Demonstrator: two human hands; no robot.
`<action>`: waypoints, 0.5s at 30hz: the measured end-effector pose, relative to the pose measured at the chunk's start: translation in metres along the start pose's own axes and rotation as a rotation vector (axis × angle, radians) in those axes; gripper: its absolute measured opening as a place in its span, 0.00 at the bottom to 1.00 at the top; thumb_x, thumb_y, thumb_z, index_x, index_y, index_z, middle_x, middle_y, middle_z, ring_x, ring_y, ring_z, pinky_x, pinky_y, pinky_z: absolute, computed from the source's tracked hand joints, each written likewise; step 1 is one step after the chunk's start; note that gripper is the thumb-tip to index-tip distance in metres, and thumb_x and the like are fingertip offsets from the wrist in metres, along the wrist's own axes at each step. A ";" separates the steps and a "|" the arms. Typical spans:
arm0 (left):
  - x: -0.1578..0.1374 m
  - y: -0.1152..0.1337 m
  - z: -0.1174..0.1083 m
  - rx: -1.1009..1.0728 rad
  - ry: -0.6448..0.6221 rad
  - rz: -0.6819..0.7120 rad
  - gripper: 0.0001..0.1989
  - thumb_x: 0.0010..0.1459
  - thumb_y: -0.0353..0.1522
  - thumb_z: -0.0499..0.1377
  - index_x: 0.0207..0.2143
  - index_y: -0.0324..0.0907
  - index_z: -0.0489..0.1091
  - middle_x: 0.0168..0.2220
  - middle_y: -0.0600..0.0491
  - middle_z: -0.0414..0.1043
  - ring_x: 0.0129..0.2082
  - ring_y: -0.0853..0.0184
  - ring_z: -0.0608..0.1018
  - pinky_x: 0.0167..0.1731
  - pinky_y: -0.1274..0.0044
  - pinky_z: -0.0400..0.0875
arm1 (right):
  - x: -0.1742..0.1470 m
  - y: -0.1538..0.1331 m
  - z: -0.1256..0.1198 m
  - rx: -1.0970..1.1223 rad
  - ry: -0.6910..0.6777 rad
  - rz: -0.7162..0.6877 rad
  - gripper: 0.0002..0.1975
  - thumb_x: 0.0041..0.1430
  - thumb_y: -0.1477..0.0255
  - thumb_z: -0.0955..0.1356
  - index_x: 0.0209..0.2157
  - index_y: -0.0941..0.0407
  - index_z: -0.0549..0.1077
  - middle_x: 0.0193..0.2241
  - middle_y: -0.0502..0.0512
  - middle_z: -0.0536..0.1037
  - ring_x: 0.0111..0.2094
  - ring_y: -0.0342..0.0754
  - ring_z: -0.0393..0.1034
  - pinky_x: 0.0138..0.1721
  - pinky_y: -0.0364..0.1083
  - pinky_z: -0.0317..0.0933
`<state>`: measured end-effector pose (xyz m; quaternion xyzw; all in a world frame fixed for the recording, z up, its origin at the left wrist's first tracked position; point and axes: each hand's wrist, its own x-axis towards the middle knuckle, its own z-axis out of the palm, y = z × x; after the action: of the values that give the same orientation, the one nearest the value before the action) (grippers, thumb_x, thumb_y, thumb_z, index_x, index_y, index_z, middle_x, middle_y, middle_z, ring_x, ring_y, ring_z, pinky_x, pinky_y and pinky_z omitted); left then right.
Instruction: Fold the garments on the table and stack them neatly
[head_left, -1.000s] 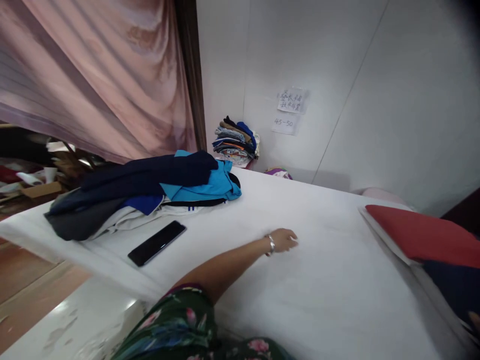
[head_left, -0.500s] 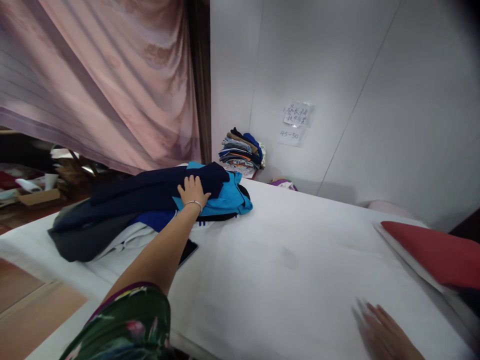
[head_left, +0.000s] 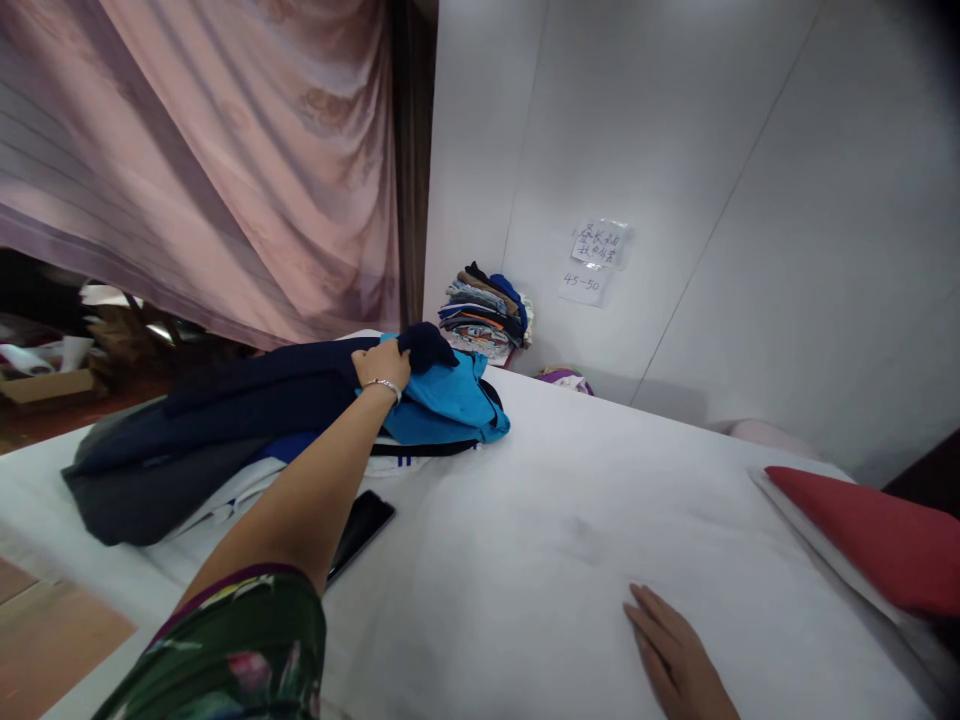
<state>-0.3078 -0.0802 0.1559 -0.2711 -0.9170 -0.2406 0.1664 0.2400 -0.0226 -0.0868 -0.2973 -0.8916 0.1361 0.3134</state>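
My left hand point(head_left: 382, 366) is closed on a dark navy garment point(head_left: 300, 375), bunching its right end. That garment tops a pile of clothes at the left of the white table point(head_left: 525, 560). Beneath it show a bright blue garment point(head_left: 442, 400), a grey one point(head_left: 150, 490) and white cloth with dark blue stripes. My right hand point(head_left: 671, 640) is low over the table's front, its fingers stretched out and holding nothing. A dark phone point(head_left: 364, 530) lies beside my left forearm, partly hidden by it.
Folded red cloth point(head_left: 862, 540) lies at the table's right. Behind the far edge stands a stack of folded clothes point(head_left: 484, 310), with a purple and white bundle point(head_left: 566, 380) near it. Handwritten paper signs point(head_left: 592, 262) hang on the wall. A pink curtain point(head_left: 285, 150) hangs at the left.
My left hand lay flat on the navy garment and now grips it, bunching the cloth up. My right hand has moved left over the table. More of the phone shows.
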 end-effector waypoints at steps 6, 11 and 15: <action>-0.023 0.078 -0.012 -0.671 0.083 0.049 0.21 0.61 0.38 0.48 0.51 0.37 0.68 0.51 0.43 0.73 0.50 0.58 0.73 0.49 0.70 0.65 | 0.000 -0.003 -0.003 0.067 -0.046 0.123 0.27 0.50 0.61 0.67 0.50 0.21 0.63 0.55 0.38 0.70 0.56 0.60 0.63 0.56 0.56 0.58; -0.092 0.166 0.004 -0.937 -0.053 0.235 0.17 0.60 0.36 0.53 0.48 0.38 0.70 0.48 0.46 0.75 0.49 0.63 0.75 0.50 0.74 0.66 | 0.003 -0.010 -0.005 0.152 -0.067 0.237 0.24 0.48 0.58 0.67 0.46 0.18 0.64 0.54 0.34 0.69 0.57 0.62 0.60 0.58 0.57 0.55; -0.145 0.209 0.020 -1.029 -0.181 0.290 0.16 0.60 0.38 0.53 0.47 0.40 0.71 0.48 0.46 0.75 0.49 0.61 0.75 0.51 0.72 0.66 | 0.004 -0.011 -0.006 0.146 -0.065 0.223 0.24 0.49 0.58 0.66 0.47 0.17 0.63 0.54 0.30 0.68 0.57 0.62 0.60 0.59 0.57 0.55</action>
<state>-0.0751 0.0238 0.1500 -0.4610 -0.6447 -0.6087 -0.0361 0.2367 -0.0283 -0.0763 -0.3665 -0.8504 0.2442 0.2879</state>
